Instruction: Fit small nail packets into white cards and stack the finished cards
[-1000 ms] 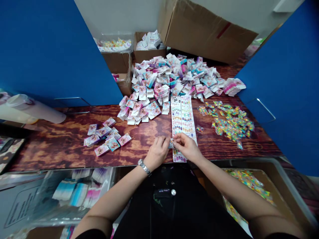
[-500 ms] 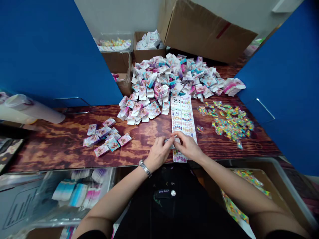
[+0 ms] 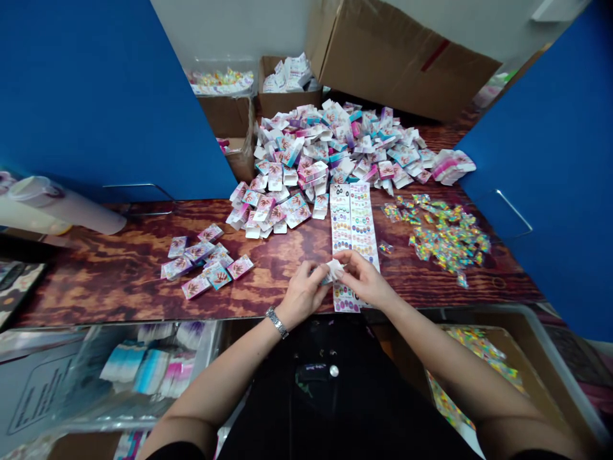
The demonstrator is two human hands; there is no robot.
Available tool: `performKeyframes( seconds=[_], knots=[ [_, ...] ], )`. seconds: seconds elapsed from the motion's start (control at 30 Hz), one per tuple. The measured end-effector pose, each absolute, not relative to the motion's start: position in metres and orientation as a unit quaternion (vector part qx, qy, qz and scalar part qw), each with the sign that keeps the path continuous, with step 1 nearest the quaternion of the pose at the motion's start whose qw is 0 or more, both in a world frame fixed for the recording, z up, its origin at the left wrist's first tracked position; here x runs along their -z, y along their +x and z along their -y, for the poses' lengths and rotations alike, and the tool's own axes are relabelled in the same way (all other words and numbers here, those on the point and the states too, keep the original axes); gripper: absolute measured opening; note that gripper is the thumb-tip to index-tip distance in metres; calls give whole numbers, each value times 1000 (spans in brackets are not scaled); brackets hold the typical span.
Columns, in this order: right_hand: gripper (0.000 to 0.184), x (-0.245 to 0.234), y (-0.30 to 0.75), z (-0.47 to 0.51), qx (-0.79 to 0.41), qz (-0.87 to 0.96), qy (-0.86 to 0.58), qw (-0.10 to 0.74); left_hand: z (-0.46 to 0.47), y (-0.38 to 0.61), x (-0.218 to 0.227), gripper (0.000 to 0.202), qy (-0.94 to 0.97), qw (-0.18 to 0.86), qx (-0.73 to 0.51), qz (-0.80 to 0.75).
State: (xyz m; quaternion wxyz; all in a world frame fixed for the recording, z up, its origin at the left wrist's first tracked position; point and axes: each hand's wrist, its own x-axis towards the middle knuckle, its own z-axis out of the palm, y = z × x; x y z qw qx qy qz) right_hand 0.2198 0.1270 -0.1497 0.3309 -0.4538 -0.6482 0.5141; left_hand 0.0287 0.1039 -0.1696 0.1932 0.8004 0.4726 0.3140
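Note:
My left hand and my right hand meet near the table's front edge, both pinched on one small white packet. They hover over the near end of two long strips of colourful stickers lying flat on the wooden table. A wristwatch sits on my left wrist. A small group of finished pink and blue packets lies to the left of my hands. A big heap of the same packets fills the far middle.
Loose shiny wrapped pieces spread at the right. Cardboard boxes stand at the back. Blue partitions close both sides. A clear bin of packets sits below left, another bin below right. A white tumbler lies far left.
My hands have stayed in place while the fingers worked the small packet; it now shows more white and sits slightly higher between them.

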Motion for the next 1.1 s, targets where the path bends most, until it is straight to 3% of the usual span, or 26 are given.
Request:
performKeyframes(
  seconds=[0.13, 0.23, 0.3, 0.43, 0.57, 0.77, 1.1],
  knots=[
    [13, 141, 223, -118, -373, 739, -444, 344, -105, 29, 167, 29, 786, 198, -333, -481],
    [14, 138, 217, -114, -302, 764, -456, 343, -104, 32, 167, 32, 796, 197, -332, -466],
    [15, 140, 211, -112, -318, 732, -490, 351, -103, 34, 168, 31, 807, 179, -325, -459],
    [35, 148, 202, -110, -405, 635, -528, 392, -102, 33, 167, 31, 820, 143, -312, -459],
    [25, 152, 201, -109, -433, 616, -520, 402, -101, 32, 164, 41, 826, 122, -316, -451],
    [24, 153, 201, -112, -525, 549, -497, 420, -100, 33, 169, 50, 823, 101, -319, -459],
    [17, 153, 195, -111, -459, 564, -546, 417, -97, 36, 170, 57, 824, 85, -323, -458]
  ],
)
